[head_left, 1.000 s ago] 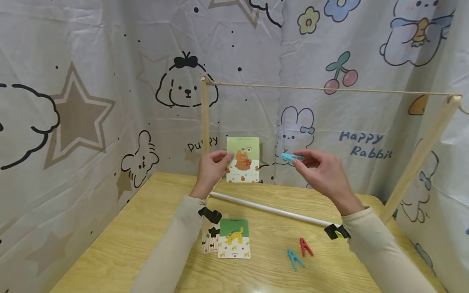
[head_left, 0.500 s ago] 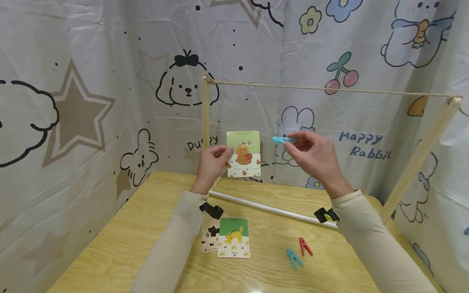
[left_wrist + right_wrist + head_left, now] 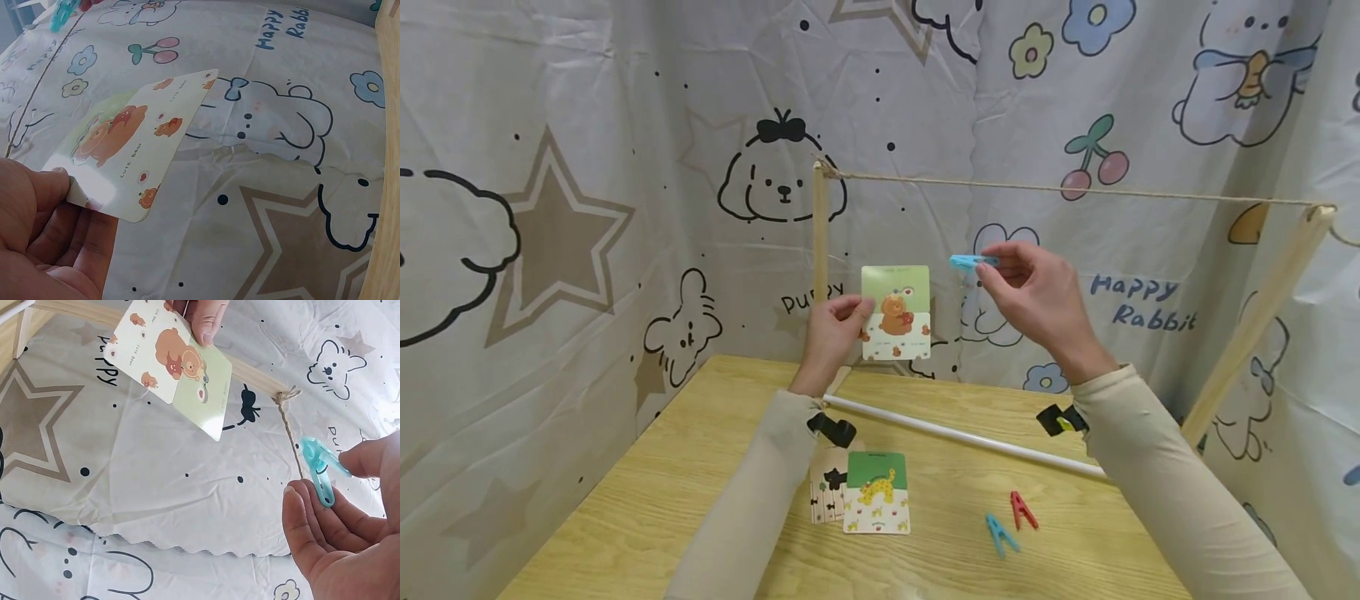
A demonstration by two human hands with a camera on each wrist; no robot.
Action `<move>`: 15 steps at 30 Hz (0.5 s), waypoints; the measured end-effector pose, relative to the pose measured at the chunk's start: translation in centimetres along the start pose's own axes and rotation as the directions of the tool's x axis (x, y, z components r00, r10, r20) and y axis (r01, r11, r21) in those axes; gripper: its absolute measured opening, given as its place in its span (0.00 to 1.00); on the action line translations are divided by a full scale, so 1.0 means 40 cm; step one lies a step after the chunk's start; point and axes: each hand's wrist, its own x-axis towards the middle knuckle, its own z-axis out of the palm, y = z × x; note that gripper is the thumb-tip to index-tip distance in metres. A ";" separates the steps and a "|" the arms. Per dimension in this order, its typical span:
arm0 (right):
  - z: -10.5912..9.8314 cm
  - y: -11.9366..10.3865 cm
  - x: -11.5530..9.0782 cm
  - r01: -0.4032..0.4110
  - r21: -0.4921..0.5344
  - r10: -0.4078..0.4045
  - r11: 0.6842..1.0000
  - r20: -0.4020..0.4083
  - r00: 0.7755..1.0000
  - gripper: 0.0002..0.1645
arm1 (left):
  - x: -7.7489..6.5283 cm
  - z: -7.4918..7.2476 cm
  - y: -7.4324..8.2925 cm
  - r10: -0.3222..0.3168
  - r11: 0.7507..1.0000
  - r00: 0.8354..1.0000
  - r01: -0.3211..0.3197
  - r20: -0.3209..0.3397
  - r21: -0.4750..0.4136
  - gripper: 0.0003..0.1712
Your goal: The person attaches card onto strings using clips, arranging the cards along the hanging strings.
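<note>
My left hand [image 3: 835, 335] pinches a green and white bear card [image 3: 896, 313] by its left edge, thumb on the printed face. The card stands upright in the air below a string [image 3: 1022, 187]. To the right of it, my right hand [image 3: 1037, 300] holds a light blue clothespin [image 3: 973, 262] between thumb and fingers, its nose pointing left toward the card but apart from it. In the right wrist view the thumb is on one leg of the clothespin [image 3: 320, 469] and the fingers on the other. Neither the card nor the clothespin touches the string in the head view.
The string runs between two wooden posts [image 3: 822, 233], [image 3: 1262, 325], with a white rod [image 3: 962, 433] low between them. On the table [image 3: 662, 492] lie a leopard card [image 3: 877, 493] overlapping a black-cat card [image 3: 827, 496], a blue clothespin [image 3: 1002, 533] and a red clothespin [image 3: 1023, 510].
The right hand has moved up and left with the clothespin, nearer the card. My left hand has raised the bear card slightly. The things on the table lie as before.
</note>
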 end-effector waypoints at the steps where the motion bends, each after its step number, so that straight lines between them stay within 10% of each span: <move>1: -0.001 -0.003 0.004 0.001 0.000 -0.001 1.000 -0.005 1.000 0.18 | 0.001 0.000 0.001 0.000 1.000 1.000 0.000 -0.001 0.002 0.16; 15: -0.023 -0.025 0.092 0.047 -0.015 -0.047 0.999 -0.002 0.999 0.19 | 0.024 0.002 0.025 -0.002 1.000 1.000 0.002 -0.011 0.020 0.15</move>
